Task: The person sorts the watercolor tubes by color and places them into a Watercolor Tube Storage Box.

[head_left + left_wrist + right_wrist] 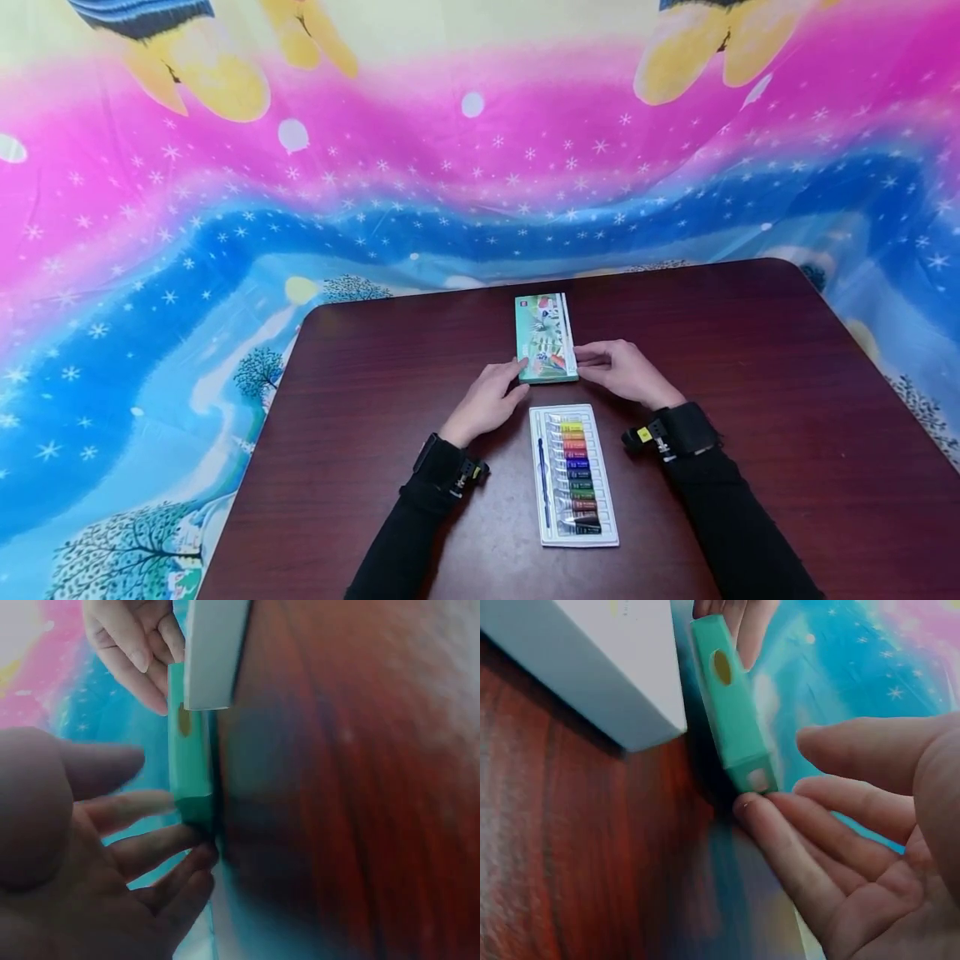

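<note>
A flat green box [544, 337] with a printed lid lies toward the back of the table. My left hand [487, 400] is at the box's near left corner, fingers extended along its side. On the opposite side, the fingertips of my right hand [624, 372] meet the right edge near the front. Both wrist views show the green box [191, 750] from its end, with a round yellow-brown hole [721, 668] in it. Nearer to me lies a white tray [609, 500] of paint tubes [577, 475] in several colours, with a thin blue brush [543, 483] along its left side.
The dark reddish-brown table [360, 467] carries the box and tray. A colourful printed cloth [420, 167] hangs behind it and down both sides. The tray lies between my two forearms, just in front of the box.
</note>
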The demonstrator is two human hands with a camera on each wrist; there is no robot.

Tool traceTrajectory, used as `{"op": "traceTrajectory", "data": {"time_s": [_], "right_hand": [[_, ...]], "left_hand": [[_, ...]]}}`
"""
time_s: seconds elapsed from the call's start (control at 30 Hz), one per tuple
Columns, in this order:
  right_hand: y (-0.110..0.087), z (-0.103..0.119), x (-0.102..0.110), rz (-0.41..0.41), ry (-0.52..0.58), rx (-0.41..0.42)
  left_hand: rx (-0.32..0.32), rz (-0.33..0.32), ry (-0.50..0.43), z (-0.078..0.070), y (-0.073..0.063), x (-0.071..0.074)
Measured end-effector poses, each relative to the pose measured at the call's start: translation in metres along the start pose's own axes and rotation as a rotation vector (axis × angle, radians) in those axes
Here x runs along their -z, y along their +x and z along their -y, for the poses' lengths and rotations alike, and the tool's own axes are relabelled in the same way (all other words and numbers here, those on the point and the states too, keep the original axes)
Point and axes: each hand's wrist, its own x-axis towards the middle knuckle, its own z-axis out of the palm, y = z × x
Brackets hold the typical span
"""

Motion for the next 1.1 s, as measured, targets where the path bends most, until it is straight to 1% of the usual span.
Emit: {"op": "traceTrajectory", "data": {"time_s": [0.13, 0.27, 0.37, 0.43, 0.5, 0.57, 0.63, 0.7, 0.8, 0.87, 0.97, 1.03, 1.1], "right_hand": [[0.000, 0.001, -0.003, 0.000, -0.031, -0.016], [-0.002, 0.009, -0.006, 0.011, -0.059, -0.043], [-0.003, 0.019, -0.009, 0.058, -0.066, -0.044], [-0.003, 0.024, -0.012, 0.108, -0.050, -0.036], [-0.003, 0.027, -0.014, 0.164, -0.029, -0.019], [-0.002, 0.027, -0.016, 0.203, -0.003, -0.008], [-0.001, 0.025, -0.016, 0.212, -0.001, 0.006], [0.000, 0.022, -0.017, 0.184, -0.022, 0.028], [0.002, 0.014, -0.017, 0.099, -0.121, 0.061], [0.004, 0.010, -0.017, 0.059, -0.183, 0.081], [0.005, 0.004, -0.015, 0.037, -0.224, 0.089], [0.005, 0.001, -0.013, 0.022, -0.219, 0.089], [0.006, -0.002, -0.011, -0.011, -0.207, 0.082]], "left_hand": [[0.012, 0.010, 0.050, -0.001, -0.001, -0.003], [0.029, 0.028, 0.037, -0.005, -0.002, -0.003], [0.048, 0.031, 0.011, -0.005, -0.002, -0.003], [0.070, 0.010, 0.001, -0.004, -0.001, -0.004], [0.095, -0.029, -0.005, -0.002, 0.002, -0.005], [0.116, -0.074, 0.018, -0.001, 0.006, -0.005], [0.130, -0.115, 0.066, -0.002, 0.010, -0.006], [0.153, -0.136, 0.141, -0.004, 0.014, -0.007], [0.184, -0.149, 0.260, -0.010, 0.019, -0.008], [0.201, -0.149, 0.314, -0.015, 0.022, -0.009], [0.205, -0.141, 0.342, -0.020, 0.023, -0.009], [0.194, -0.117, 0.331, -0.022, 0.023, -0.008], [0.168, -0.084, 0.323, -0.021, 0.021, -0.005]]}}
